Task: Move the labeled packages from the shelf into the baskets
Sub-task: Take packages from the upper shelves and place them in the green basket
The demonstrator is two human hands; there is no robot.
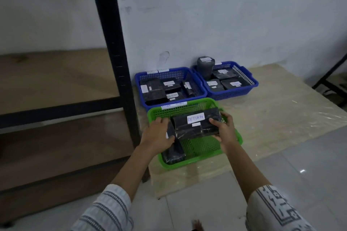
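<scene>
A black wrapped package (pixel 197 125) with a white label reading RETURN hangs over the green basket (pixel 206 148). My right hand (pixel 223 130) grips its right end. My left hand (pixel 158 133) is at its left end, over a second black package (pixel 173 151) that lies in the basket's near left part; whether it grips either one I cannot tell. The green basket carries a RETURN tag on its far rim. Two blue baskets, the left one (pixel 169 73) and the right one (pixel 242 73), stand behind it with several labeled black packages inside.
A black metal shelf post (pixel 112 43) stands just left of the baskets, with bare wooden shelf boards (pixel 56 77) to the left. The baskets rest on a plastic-covered mat (pixel 281 110) against a white wall. Grey floor tiles lie near me. A dark frame (pixel 330 77) is at far right.
</scene>
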